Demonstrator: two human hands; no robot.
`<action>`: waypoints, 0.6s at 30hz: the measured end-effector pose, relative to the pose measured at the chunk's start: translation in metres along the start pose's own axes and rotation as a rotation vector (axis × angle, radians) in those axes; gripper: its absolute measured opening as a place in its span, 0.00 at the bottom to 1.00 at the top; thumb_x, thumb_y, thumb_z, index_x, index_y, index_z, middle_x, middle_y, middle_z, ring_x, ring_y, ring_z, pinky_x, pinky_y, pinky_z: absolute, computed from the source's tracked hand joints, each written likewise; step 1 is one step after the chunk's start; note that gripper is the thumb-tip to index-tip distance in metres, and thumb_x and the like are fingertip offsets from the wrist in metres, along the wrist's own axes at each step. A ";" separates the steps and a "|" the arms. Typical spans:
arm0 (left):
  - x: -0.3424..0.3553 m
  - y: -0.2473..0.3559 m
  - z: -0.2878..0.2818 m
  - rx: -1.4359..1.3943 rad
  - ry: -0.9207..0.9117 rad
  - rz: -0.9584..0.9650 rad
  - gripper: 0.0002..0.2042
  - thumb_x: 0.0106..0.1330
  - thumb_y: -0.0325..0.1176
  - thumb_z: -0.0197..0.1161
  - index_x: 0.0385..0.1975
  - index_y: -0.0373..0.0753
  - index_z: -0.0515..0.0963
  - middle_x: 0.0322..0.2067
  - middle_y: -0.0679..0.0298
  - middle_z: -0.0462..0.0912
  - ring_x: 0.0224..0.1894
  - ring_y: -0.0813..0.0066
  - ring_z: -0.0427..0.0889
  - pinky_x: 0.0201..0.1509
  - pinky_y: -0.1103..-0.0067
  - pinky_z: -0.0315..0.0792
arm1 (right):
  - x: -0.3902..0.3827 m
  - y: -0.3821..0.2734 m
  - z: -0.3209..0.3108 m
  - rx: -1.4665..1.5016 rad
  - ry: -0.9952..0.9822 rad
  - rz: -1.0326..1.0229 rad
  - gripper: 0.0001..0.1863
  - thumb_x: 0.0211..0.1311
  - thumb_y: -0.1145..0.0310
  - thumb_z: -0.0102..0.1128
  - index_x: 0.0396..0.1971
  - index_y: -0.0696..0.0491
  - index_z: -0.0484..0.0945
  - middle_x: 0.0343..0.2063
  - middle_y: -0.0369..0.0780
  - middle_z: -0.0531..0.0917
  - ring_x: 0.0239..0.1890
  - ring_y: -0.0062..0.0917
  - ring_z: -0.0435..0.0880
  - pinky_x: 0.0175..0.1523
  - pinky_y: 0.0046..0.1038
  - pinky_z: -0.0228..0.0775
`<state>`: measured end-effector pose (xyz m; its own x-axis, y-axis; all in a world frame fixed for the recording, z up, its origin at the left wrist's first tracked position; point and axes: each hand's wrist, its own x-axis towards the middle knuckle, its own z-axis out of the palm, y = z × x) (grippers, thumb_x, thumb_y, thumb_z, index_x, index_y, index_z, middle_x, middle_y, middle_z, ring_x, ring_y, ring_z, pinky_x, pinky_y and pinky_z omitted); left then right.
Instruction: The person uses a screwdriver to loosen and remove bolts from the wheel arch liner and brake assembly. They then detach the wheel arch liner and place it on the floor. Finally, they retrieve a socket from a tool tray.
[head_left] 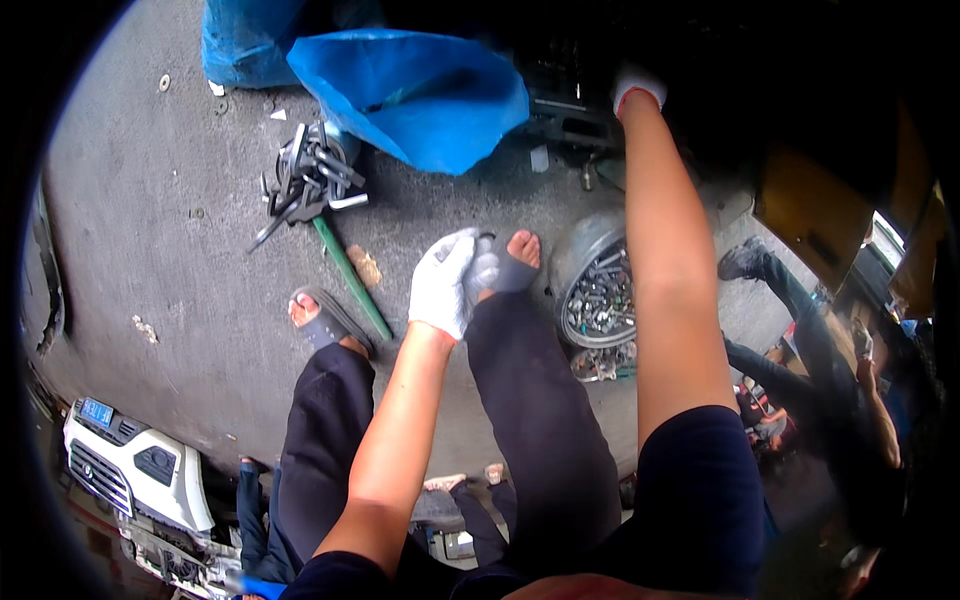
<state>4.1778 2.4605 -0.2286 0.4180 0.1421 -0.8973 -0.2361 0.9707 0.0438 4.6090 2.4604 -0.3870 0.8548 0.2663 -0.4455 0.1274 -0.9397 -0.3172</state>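
My left hand (pixel 447 282), in a white work glove, is held above the floor next to my right foot. Its fingers are curled in, and whatever they hold is hidden; a small dark edge shows at the fingertips. Stretched far forward, my right hand (pixel 640 90) in a white glove with a red cuff is partly lost in deep shadow, and its fingers do not show. Close to it lies a dark metal part (pixel 575 125). Beneath my right forearm stands a round metal bucket (pixel 568 312) filled with small bolts and fittings (pixel 603 297).
An open blue bag (pixel 420 90) lies ahead, with another blue bag (pixel 245 45) behind it. A heap of metal rods (pixel 312 175) and a green-handled tool (pixel 350 275) are on the concrete floor. A white vehicle front (pixel 140 465) stands lower left; other people (pixel 830 370) are at right.
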 end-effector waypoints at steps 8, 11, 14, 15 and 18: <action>-0.098 0.031 0.052 -0.052 -0.048 0.124 0.11 0.67 0.30 0.60 0.47 0.37 0.74 0.39 0.60 0.81 0.37 0.71 0.81 0.41 0.76 0.78 | -0.268 -0.094 -0.098 0.850 -0.373 0.125 0.11 0.62 0.68 0.57 0.40 0.58 0.79 0.26 0.37 0.80 0.21 0.17 0.75 0.21 0.21 0.67; -0.111 0.046 0.061 -0.040 -0.133 0.144 0.12 0.67 0.31 0.60 0.47 0.36 0.73 0.38 0.61 0.80 0.37 0.72 0.80 0.42 0.76 0.77 | -0.263 -0.047 -0.071 0.635 -0.343 0.242 0.11 0.62 0.69 0.58 0.41 0.58 0.79 0.28 0.37 0.81 0.22 0.19 0.77 0.22 0.22 0.72; -0.133 0.056 0.038 0.008 -0.108 0.108 0.11 0.67 0.32 0.61 0.46 0.37 0.72 0.38 0.63 0.79 0.37 0.73 0.78 0.41 0.77 0.75 | -0.228 -0.025 -0.044 0.316 -0.266 0.093 0.19 0.57 0.63 0.61 0.45 0.58 0.78 0.34 0.44 0.84 0.27 0.27 0.83 0.30 0.30 0.77; -0.143 0.055 0.028 0.051 -0.065 0.098 0.11 0.67 0.32 0.61 0.45 0.37 0.73 0.38 0.63 0.79 0.38 0.74 0.78 0.41 0.77 0.75 | -0.207 -0.016 -0.029 0.242 -0.223 0.002 0.21 0.55 0.60 0.61 0.45 0.58 0.78 0.36 0.46 0.85 0.31 0.31 0.85 0.36 0.32 0.78; -0.172 0.039 -0.025 0.021 0.014 -0.029 0.10 0.66 0.32 0.62 0.43 0.37 0.74 0.37 0.62 0.80 0.34 0.73 0.80 0.37 0.77 0.77 | -0.175 -0.067 0.005 -0.106 -0.017 -0.256 0.26 0.54 0.52 0.57 0.48 0.54 0.78 0.44 0.49 0.83 0.51 0.42 0.80 0.58 0.37 0.69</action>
<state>4.0750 2.4689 -0.0836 0.4118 0.1110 -0.9045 -0.2056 0.9783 0.0265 4.4485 2.4777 -0.2915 0.7793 0.5011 -0.3762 0.3911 -0.8581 -0.3327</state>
